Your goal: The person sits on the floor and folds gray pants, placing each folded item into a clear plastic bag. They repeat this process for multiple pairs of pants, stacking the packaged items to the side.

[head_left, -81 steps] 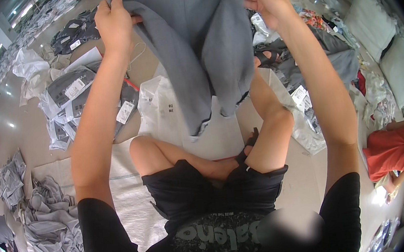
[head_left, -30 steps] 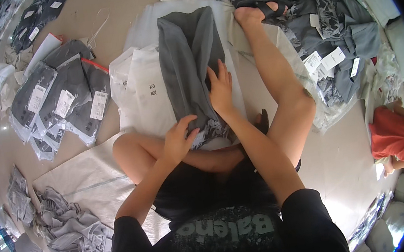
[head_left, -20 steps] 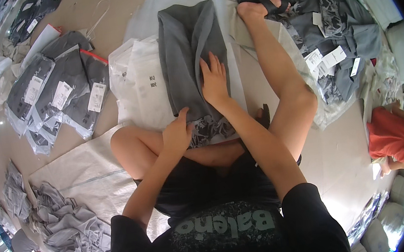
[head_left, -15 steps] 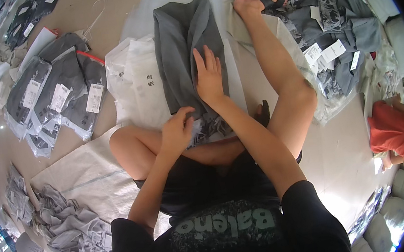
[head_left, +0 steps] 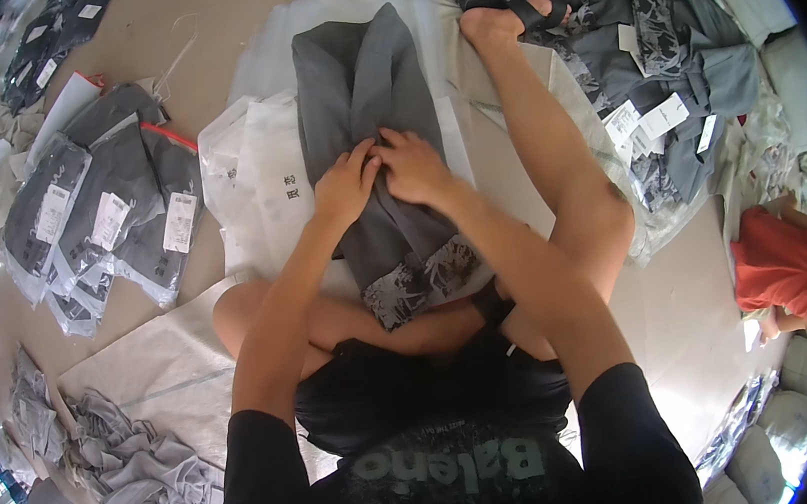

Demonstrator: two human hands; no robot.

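Evidently, the left hand (head_left: 345, 187) and right hand (head_left: 415, 165) rest on the long grey garment (head_left: 327, 80), fingers bent and meeting near its middle; whether they pinch cloth cannot be told. It lies lengthwise in front of the person, plain end toward twelve o'clock, patterned end (head_left: 422, 278) toward six. At nine o'clock, just beside it, lie white bags (head_left: 260, 194), with bagged grey clothes (head_left: 81, 206) beyond; a clothing heap (head_left: 689, 35) sits toward two, crumpled grey cloth (head_left: 148, 470) toward seven.
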